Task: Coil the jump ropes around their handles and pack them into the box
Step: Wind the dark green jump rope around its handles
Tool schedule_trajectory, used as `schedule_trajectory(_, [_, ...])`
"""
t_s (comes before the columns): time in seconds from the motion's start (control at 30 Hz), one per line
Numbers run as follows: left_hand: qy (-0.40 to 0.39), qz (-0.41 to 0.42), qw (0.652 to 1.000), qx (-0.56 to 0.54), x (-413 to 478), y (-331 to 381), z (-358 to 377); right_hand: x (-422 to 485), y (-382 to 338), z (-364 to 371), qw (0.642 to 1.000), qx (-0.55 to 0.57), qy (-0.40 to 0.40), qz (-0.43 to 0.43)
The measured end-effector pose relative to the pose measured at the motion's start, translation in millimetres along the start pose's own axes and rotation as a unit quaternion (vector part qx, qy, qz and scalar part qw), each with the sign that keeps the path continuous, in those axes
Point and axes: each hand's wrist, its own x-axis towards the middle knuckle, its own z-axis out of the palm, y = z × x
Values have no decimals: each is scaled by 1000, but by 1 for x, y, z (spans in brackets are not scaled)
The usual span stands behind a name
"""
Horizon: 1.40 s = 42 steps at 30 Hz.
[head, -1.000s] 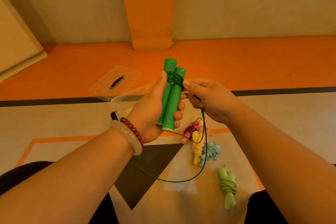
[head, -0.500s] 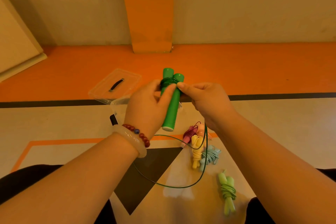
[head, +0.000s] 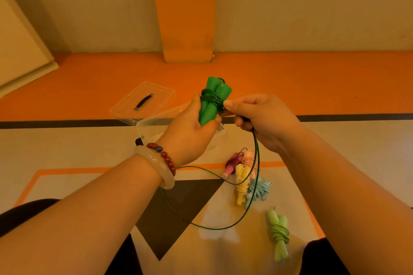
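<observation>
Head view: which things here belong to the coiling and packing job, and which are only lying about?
Job: green jump rope, gripped by the left hand, cord pinched by the right hand; clear box; coiled on the floor, magenta rope, yellow rope, blue rope, light green rope.
Lying about: box lid, bracelets, orange pillar.

Lid [head: 143, 101] left of box [head: 156, 121]

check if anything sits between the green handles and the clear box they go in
Nothing visible does: the box sits open just beyond the left hand holding the green handles, lid off beside it. The uncoiled loop hangs toward the floor.
</observation>
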Motion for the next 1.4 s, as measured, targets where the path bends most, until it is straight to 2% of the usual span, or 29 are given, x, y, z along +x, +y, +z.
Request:
schedule_trajectory(0.07, [-14,-19,997,-74,-2,3,0,0,-1,-6,1000,6,-14,-5])
schedule_trajectory(0.17, [-44,-71,971,-222,-5,9,2,-1,-1,-9,999,23,-35,-24])
schedule_trajectory(0.33, [-96,-131,881,-444,-6,15,1,-3,1,-7,996,87,-33,-13])
schedule_trajectory(0.43, [-127,-143,850,-491,-5,16,-2,-3,3,-3,992,123,-41,0])
schedule_trajectory(0.67, [-186,-145,868,-436,-6,16,-10,-6,-3,-4,992,92,-90,16])
schedule_trajectory(0.73, [-187,-131,885,-407,-5,13,-10,-6,-6,-6,992,83,-93,6])
schedule_trajectory(0.8, [-145,-123,917,-352,-6,14,-9,-6,-8,-8,992,85,-91,2])
schedule_trajectory(0.9, [-7,-93,962,-257,-5,13,-7,-5,-6,-6,994,88,-60,1])
schedule_trajectory(0.97, [75,-35,979,-188,-4,9,-6,-4,-2,-1,996,86,-24,0])
schedule_trajectory(1.03, [105,48,991,-65,-2,4,-5,-4,-2,6,997,68,21,-2])
schedule_trajectory(1.1, [69,84,994,-7,-3,1,1,-5,-4,11,996,61,57,-8])
schedule_trajectory(1.17, [22,69,997,-29,-5,-2,11,-6,-3,17,994,69,81,-9])
schedule_trajectory(1.23, [22,66,997,-42,-6,-4,19,-4,0,19,994,51,95,1])
schedule_trajectory(1.33, [33,55,997,-41,-3,-4,16,-3,-1,13,996,22,79,33])
schedule_trajectory(1.4, [-11,31,999,-38,-1,-4,9,-3,-4,5,998,19,47,45])
